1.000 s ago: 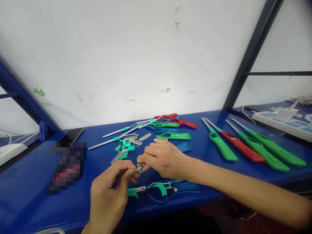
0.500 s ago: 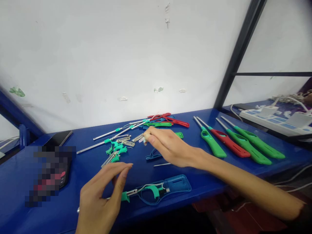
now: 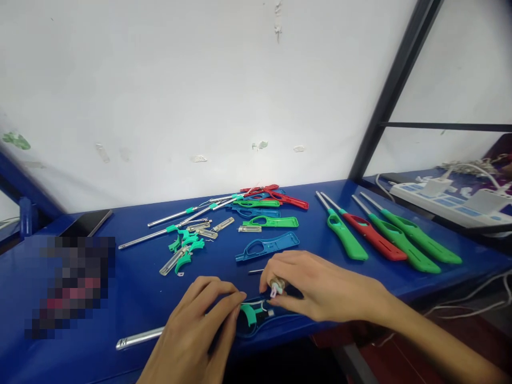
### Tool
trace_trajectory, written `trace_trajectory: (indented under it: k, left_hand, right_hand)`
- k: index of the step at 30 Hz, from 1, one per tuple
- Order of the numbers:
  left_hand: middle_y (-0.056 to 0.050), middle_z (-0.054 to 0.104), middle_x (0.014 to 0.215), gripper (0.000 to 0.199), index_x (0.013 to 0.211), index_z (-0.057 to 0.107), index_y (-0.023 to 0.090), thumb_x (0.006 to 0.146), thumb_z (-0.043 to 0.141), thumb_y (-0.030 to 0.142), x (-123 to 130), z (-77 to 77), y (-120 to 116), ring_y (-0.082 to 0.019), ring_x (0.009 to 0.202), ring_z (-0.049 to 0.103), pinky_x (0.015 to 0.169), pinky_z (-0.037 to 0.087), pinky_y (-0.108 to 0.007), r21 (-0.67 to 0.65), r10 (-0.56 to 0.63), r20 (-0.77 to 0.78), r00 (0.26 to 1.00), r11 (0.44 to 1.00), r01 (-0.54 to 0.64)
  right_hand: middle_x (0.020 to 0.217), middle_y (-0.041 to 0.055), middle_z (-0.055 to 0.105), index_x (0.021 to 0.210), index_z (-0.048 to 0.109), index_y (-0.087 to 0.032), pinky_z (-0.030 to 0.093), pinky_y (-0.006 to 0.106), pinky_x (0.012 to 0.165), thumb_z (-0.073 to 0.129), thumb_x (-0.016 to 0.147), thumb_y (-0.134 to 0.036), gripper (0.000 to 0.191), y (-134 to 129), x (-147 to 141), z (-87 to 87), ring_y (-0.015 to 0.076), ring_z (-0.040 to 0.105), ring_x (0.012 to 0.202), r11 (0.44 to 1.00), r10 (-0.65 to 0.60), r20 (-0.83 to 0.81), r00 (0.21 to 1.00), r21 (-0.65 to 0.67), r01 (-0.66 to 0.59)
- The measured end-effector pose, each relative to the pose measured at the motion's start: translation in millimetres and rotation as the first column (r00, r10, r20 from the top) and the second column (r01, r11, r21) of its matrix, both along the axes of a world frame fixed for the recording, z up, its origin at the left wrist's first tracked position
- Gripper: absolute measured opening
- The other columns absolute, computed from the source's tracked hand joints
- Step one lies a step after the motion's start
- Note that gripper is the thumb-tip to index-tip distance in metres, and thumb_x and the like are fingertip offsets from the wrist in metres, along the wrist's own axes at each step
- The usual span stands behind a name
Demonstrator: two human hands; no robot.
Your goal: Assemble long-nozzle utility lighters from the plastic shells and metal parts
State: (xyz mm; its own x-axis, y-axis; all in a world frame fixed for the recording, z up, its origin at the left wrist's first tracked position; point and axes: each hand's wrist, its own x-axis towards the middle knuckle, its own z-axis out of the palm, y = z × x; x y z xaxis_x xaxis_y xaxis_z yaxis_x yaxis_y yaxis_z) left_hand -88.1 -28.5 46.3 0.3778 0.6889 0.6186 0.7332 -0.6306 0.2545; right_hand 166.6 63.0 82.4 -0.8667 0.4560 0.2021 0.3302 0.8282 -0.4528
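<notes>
I have one feed to work from, the head view, and I take the open blue shell as my landmark; it lies at the front edge of the table, partly covered by both hands. The turquoise trigger sits in it with a white wire beside, and a metal tube shows to its left, beyond the left hand.

Over the right part of the shell, the right hand pinches a small pale-tipped part between thumb and fingers, tip turned toward me. The left hand is curled over the shell's left part, fingers drawn together; I cannot tell whether they grip anything or only steady it.

Behind the shell are a thin metal rod and a loose blue half-shell; the lighters lie well to its right.

To handle this well, I judge that the left hand should hold the shell flat, with light pressure around the trigger. The right pinch wants to be firm but gentle on that tip, clear of the wire, with the wrist low so the knuckles don't hide the shell's interior.
</notes>
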Motion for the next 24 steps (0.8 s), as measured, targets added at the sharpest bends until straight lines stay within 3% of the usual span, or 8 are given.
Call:
trace_trajectory:
  k: [6, 10, 16, 20, 24]
  left_hand:
    - [-0.004, 0.072, 0.107, 0.031, 0.124, 0.070, 0.026, 0.104, 0.054, 0.009, 4.3, -2.2, 3.9, -0.017, 0.093, 0.066, 0.081, 0.059, -0.026, -0.060, -0.005, 0.034, 0.999, 0.998, 0.007]
    - [-0.003, 0.073, 0.102, 0.029, 0.121, 0.071, 0.025, 0.105, 0.052, 0.011, 9.7, -0.5, 7.3, -0.017, 0.089, 0.067, 0.079, 0.058, -0.029, -0.089, -0.006, 0.033, 0.999, 0.996, 0.008]
    - [0.002, 0.074, 0.093, 0.023, 0.104, 0.072, 0.027, 0.103, 0.054, 0.012, 15.4, 3.7, 17.4, -0.015, 0.083, 0.071, 0.073, 0.055, -0.027, -0.129, 0.012, 0.058, 0.998, 0.992, -0.005]
    - [0.003, 0.073, 0.089, 0.019, 0.097, 0.068, 0.026, 0.103, 0.054, 0.016, 16.1, 2.7, 18.3, -0.015, 0.079, 0.070, 0.072, 0.054, -0.030, -0.159, 0.072, 0.080, 0.994, 0.986, -0.058]
    - [0.003, 0.073, 0.090, 0.019, 0.098, 0.066, 0.025, 0.104, 0.051, 0.016, 18.2, 2.3, 16.2, -0.018, 0.079, 0.068, 0.074, 0.054, -0.034, -0.142, 0.092, 0.041, 0.995, 0.986, -0.086]
  right_hand:
    - [0.099, 0.0032, 0.077, 0.106, 0.068, -0.020, 0.052, 0.029, 0.084, 0.058, 0.106, -0.010, 0.014, 8.1, -6.4, -14.7, 0.0173, 0.070, 0.090, 0.992, 0.124, -0.121, 0.985, 0.050, -0.118]
    - [0.097, 0.0042, 0.078, 0.105, 0.069, -0.020, 0.052, 0.030, 0.082, 0.053, 0.106, -0.009, 0.019, 10.5, -6.6, -21.3, 0.0179, 0.070, 0.087, 0.989, 0.129, -0.186, 0.974, 0.100, -0.112]
    - [0.098, 0.0027, 0.075, 0.104, 0.067, -0.021, 0.051, 0.029, 0.081, 0.058, 0.106, -0.014, 0.012, 7.7, -11.0, -20.0, 0.0172, 0.068, 0.088, 0.999, 0.031, -0.242, 0.970, 0.051, -0.019]
    - [0.093, 0.0008, 0.065, 0.096, 0.059, -0.022, 0.047, 0.030, 0.071, 0.063, 0.106, -0.029, 0.013, 0.0, -9.3, -11.1, 0.0168, 0.060, 0.078, 0.988, -0.134, -0.172, 0.976, 0.051, 0.145]
    - [0.108, 0.0043, 0.062, 0.116, 0.060, -0.023, 0.053, 0.036, 0.085, 0.052, 0.112, -0.035, 0.015, -6.6, -0.5, -1.9, 0.0198, 0.063, 0.091, 0.982, -0.186, -0.059, 0.981, 0.018, 0.188]
